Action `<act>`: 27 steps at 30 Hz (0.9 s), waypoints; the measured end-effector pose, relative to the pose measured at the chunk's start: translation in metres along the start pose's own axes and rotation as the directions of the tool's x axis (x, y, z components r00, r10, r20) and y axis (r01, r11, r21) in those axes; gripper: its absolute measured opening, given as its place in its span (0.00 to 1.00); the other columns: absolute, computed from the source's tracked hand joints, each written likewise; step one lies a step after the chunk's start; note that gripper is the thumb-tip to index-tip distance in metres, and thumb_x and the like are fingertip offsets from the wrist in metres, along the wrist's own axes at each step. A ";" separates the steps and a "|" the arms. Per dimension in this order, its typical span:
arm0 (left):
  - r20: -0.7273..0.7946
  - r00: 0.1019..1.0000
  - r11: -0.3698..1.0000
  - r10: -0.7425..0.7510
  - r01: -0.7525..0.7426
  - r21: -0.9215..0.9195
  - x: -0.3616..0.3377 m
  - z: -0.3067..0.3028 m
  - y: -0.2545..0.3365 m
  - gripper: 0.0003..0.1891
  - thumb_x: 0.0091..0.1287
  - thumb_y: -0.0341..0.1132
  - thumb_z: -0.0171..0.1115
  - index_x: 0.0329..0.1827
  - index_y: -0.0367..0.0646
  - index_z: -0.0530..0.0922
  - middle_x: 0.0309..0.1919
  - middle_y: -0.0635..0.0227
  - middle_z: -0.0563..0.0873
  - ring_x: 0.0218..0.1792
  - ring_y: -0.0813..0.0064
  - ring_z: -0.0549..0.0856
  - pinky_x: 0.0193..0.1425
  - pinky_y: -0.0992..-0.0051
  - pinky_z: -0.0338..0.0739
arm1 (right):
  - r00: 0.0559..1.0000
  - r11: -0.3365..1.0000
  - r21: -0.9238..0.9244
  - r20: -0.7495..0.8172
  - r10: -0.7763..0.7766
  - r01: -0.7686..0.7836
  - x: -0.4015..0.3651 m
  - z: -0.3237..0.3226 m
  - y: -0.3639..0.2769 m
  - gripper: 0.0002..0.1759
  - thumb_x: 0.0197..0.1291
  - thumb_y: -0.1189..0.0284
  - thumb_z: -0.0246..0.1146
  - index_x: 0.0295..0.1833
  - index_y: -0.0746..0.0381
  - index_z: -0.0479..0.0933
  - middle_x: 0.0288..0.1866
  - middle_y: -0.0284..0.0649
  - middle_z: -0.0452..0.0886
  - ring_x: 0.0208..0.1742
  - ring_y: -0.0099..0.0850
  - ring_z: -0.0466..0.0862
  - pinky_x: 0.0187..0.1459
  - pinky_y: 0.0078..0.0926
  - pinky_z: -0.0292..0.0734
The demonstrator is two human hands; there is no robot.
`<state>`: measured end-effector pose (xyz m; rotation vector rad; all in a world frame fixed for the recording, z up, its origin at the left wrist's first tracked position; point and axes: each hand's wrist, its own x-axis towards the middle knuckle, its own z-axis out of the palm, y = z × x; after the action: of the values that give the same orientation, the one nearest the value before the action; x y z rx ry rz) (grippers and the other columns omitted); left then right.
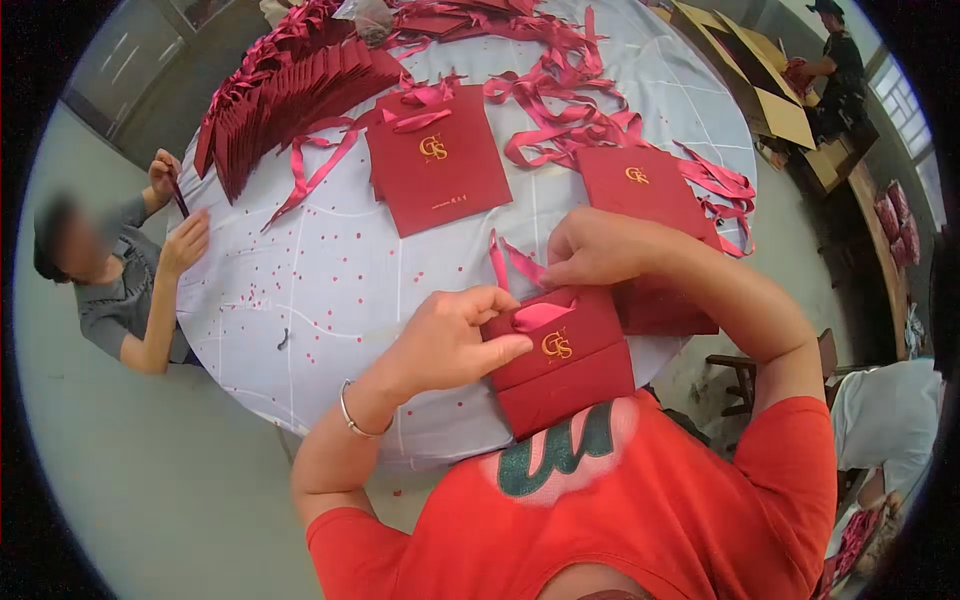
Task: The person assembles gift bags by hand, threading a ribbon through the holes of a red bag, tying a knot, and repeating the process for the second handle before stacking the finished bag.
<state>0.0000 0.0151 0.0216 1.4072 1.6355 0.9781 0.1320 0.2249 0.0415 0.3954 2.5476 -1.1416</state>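
Note:
A dark red paper bag (pixel 565 385) with a gold logo lies at the table's near edge, against the red shirt. My left hand (pixel 455 335) grips its top left edge between thumb and fingers, beside a pink ribbon (pixel 543 315) at the bag's opening. My right hand (pixel 590 248) is closed in a pinch on the pink ribbon above the bag's top edge. Just right of it, another red bag (pixel 640 190) lies partly under my right forearm. Farther up the table is a flat red bag (pixel 440 160) with a ribbon handle.
Stacked red bags (pixel 290 105) and loose pink ribbons (pixel 560 110) cover the far side of the white-clothed table (pixel 350 260). A co-worker (pixel 120 270) sits at the left. Open cardboard boxes (pixel 750 75) and another person (pixel 838 70) are at the upper right.

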 end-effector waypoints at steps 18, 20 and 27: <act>-0.095 0.995 0.997 -0.012 0.005 -0.078 0.004 0.010 -0.004 0.07 0.61 0.28 0.70 0.36 0.35 0.80 0.18 0.83 0.71 0.21 0.93 0.65 0.23 0.85 0.59 | 0.809 0.995 0.078 -0.587 -0.007 0.065 -0.011 0.038 0.015 0.14 0.65 0.68 0.62 0.35 0.70 0.79 0.23 0.40 0.78 0.27 0.23 0.75 0.30 0.29 0.71; -0.117 0.992 0.999 0.044 -0.047 -0.026 0.004 0.011 -0.004 0.08 0.61 0.29 0.70 0.37 0.35 0.81 0.17 0.82 0.72 0.21 0.93 0.66 0.22 0.85 0.59 | 0.810 0.995 0.067 -0.587 -0.016 0.068 -0.011 0.037 0.015 0.14 0.65 0.68 0.62 0.35 0.70 0.79 0.24 0.40 0.78 0.27 0.23 0.75 0.30 0.29 0.71; -0.162 0.964 0.975 0.213 -0.198 0.103 0.005 0.013 -0.010 0.10 0.61 0.30 0.71 0.43 0.37 0.82 0.17 0.72 0.79 0.17 0.90 0.71 0.21 0.81 0.66 | 0.930 0.977 0.210 -0.365 0.049 0.031 -0.002 0.021 0.008 0.14 0.60 0.66 0.63 0.35 0.69 0.81 0.25 0.42 0.81 0.28 0.27 0.79 0.32 0.30 0.74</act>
<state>0.0071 0.0196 0.0071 1.6141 1.6975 1.1891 0.1408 0.2141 0.0243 0.7367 2.7356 -1.4626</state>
